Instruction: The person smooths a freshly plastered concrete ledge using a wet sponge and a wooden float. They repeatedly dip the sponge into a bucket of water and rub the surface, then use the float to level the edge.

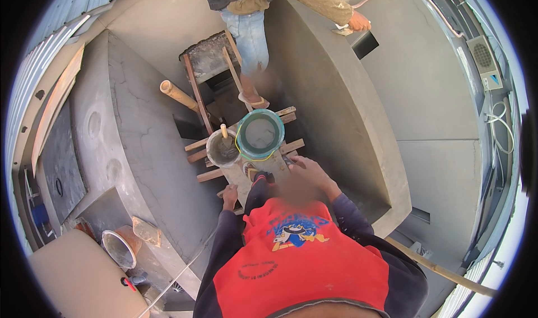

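Observation:
My left hand (229, 196) hangs low beside the wooden planks, fingers curled together; what they hold, if anything, is too small to make out. Nearer the middle, my right hand (311, 175) has its fingers stretched out, next to a small dark object (289, 160) I cannot identify. Ahead of my feet, a green bucket (274, 114) with a yellow handle holds grey, wet-looking material. A pale bucket (212, 152) touches its left side, with grey mix and a wooden handle (224, 130) sticking up. Both stand on a board (273, 166) across wooden planks.
Beyond the buckets a person in jeans (250, 37) stands, one hand (359, 22) holding a tool at the right-hand wall top (314, 23). A bamboo pole (178, 95) leans left of the wooden frame. Another bucket (120, 248) lies at lower left. Plastered walls enclose both sides.

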Tool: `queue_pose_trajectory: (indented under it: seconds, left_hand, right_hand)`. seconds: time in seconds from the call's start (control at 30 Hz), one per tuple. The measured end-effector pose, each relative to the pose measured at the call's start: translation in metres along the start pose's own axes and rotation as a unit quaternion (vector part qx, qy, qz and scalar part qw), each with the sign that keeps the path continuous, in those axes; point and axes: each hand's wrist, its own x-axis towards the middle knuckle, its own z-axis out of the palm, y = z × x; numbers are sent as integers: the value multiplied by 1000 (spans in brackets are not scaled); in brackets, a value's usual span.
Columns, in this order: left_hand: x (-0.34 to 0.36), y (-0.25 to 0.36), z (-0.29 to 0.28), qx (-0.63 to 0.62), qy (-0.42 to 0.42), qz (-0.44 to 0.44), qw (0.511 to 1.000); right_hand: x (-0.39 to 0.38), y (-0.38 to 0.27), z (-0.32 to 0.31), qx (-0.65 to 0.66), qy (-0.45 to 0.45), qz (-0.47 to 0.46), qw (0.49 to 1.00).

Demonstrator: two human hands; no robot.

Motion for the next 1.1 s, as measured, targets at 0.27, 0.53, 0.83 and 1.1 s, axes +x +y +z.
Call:
queue_pose_trajectory:
  seconds: [0.27,0.53,0.83,1.1]
  left_hand:
    - [26,-22,-52,22,-28,-32,999]
    - [-2,7,-48,-32,14,-92,995]
    - [-108,43,23,-59,-13,-227,972]
    - [-90,104,104,255,-159,-334,893]
  right_hand:
    - [14,-4,8,-18,65,36,997]
    - [56,-29,-9,-29,79,41,996]
    - [200,23,32,-199,-62,58,976]
    - [429,189,144,-408,-99,35,907]
